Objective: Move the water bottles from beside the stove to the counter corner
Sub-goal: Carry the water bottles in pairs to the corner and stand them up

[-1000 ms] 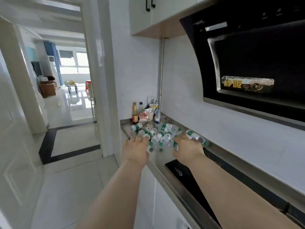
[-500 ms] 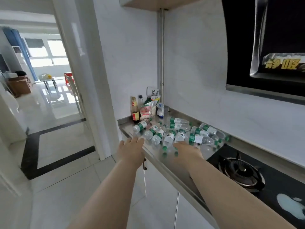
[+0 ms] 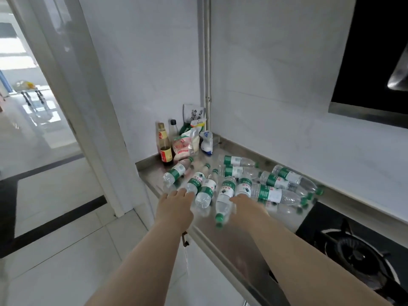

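Several clear water bottles with green labels and green caps lie on their sides on the steel counter, between the stove and the corner. My left hand rests at the counter's front edge, its fingertips touching the base of one bottle. My right hand lies over the counter, fingers against a bottle whose cap points toward me. Neither hand is closed around a bottle.
In the corner stand a brown sauce bottle, a clear bottle, and several food packets. A gas burner on black glass sits at the right. A pipe runs up the corner. A doorway opens on the left.
The view has come closer and tilted down. Both hands have slid forward into the bottles, and the bottle by my right hand has turned its cap toward me.
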